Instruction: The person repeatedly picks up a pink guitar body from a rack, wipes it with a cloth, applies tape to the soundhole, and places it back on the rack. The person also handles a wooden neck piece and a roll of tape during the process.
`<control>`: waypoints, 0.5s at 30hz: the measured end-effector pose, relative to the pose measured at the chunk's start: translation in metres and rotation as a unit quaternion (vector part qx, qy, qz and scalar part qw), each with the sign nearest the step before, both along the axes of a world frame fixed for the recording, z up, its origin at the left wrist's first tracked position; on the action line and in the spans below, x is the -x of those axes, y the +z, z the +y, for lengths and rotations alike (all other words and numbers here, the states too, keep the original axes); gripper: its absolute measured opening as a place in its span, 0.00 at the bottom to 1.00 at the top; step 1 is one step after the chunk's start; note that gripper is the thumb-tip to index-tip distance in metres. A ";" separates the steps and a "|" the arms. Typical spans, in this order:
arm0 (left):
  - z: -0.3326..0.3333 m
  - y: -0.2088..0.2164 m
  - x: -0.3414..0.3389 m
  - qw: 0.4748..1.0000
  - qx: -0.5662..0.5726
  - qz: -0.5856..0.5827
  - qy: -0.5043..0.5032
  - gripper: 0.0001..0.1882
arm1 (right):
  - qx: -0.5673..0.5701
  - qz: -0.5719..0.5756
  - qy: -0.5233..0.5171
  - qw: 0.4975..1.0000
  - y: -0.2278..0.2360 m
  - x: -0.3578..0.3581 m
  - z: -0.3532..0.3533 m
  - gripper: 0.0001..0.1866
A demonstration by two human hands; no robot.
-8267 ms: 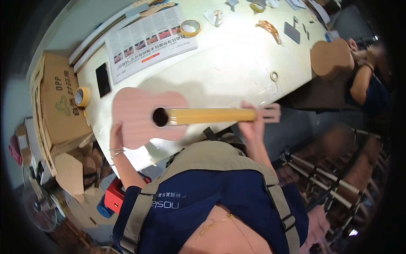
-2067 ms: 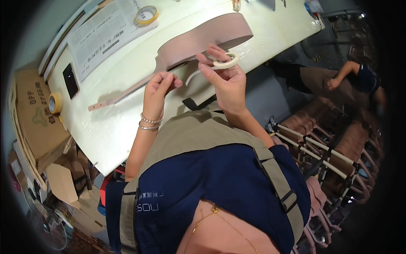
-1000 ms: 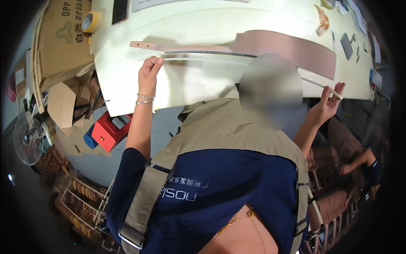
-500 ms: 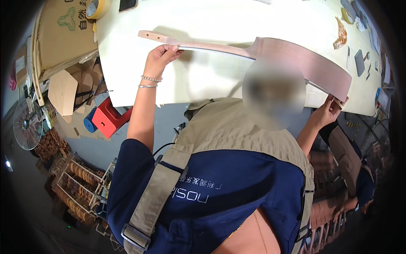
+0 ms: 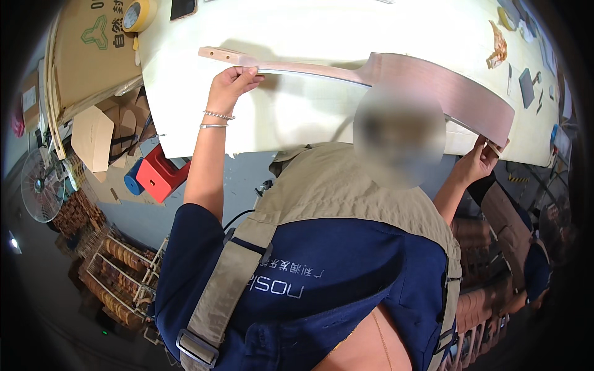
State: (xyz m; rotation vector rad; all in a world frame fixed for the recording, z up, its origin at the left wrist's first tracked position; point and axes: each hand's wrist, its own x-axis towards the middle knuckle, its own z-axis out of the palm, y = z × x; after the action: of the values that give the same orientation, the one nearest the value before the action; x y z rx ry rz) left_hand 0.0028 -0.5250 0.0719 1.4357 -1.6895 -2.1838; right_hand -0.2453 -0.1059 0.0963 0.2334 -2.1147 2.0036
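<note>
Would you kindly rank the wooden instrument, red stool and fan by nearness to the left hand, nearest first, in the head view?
1. Wooden instrument: its neck at the left hand.
2. Red stool: lower left.
3. Fan: far left.

By the fingers (image 5: 244, 76) the guitar (image 5: 461, 96) was dusty pink, the table (image 5: 303, 114) beneath them creamy white, the tape roll (image 5: 146, 13) left of them yellow.

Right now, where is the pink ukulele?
In the head view, the pink ukulele stretches from upper left to right over the white table, neck at the left hand, body at the right hand.
</note>
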 end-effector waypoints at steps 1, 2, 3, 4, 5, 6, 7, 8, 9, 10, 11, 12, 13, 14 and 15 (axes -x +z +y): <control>0.000 -0.001 -0.001 1.000 -0.001 -0.006 0.012 0.14 | -0.001 0.000 -0.001 1.000 -0.001 0.000 0.000 0.32; 0.000 -0.003 -0.001 1.000 -0.003 -0.011 0.022 0.13 | -0.003 0.001 -0.003 1.000 0.000 0.000 0.000 0.32; 0.000 -0.005 -0.004 0.995 0.078 -0.062 0.011 0.11 | -0.002 0.001 -0.006 1.000 0.001 -0.001 -0.001 0.32; 0.000 -0.009 -0.008 0.981 0.159 -0.112 0.000 0.09 | -0.001 0.000 -0.009 1.000 0.001 -0.002 -0.003 0.32; 0.001 -0.009 -0.005 0.958 0.238 -0.157 -0.014 0.08 | -0.001 0.002 -0.017 1.000 0.001 -0.003 -0.003 0.32; 0.007 -0.008 -0.003 0.914 0.397 -0.087 -0.023 0.06 | 0.004 0.002 -0.015 1.000 -0.001 -0.002 -0.001 0.32; 0.019 -0.005 -0.002 0.839 0.542 -0.013 -0.029 0.05 | 0.010 0.002 -0.012 1.000 -0.007 0.000 0.001 0.32; 0.032 -0.001 -0.001 0.740 0.669 0.063 -0.035 0.05 | 0.014 0.000 -0.013 1.000 -0.009 0.001 0.004 0.32; 0.040 -0.001 -0.001 0.703 0.708 0.016 -0.069 0.09 | 0.019 0.005 -0.009 1.000 -0.010 0.002 0.004 0.31; 0.043 -0.004 -0.002 0.686 0.723 0.007 -0.082 0.10 | 0.012 0.008 -0.020 1.000 -0.010 0.000 0.003 0.31; 0.046 -0.008 -0.005 0.667 0.739 -0.006 -0.092 0.10 | 0.019 0.006 -0.027 0.999 -0.010 -0.001 0.000 0.31; 0.049 -0.014 -0.008 0.648 0.755 -0.018 -0.103 0.11 | 0.025 0.005 -0.034 0.999 -0.009 -0.001 -0.002 0.31; 0.047 -0.022 -0.014 0.653 0.750 -0.015 -0.108 0.15 | 0.025 0.004 -0.044 0.999 -0.009 -0.002 -0.004 0.32; 0.048 -0.022 -0.014 0.649 0.752 -0.026 -0.116 0.16 | 0.025 0.005 -0.043 0.999 -0.011 -0.001 -0.001 0.33; 0.050 -0.021 -0.014 0.644 0.753 -0.038 -0.125 0.17 | 0.028 0.007 -0.044 0.999 -0.012 0.000 -0.001 0.33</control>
State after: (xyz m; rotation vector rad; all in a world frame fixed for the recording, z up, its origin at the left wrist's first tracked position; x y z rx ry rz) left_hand 0.0168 -0.4749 0.0510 0.6662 -2.5519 -0.0756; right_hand -0.2455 -0.1064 0.0842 0.1422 -2.0214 2.0013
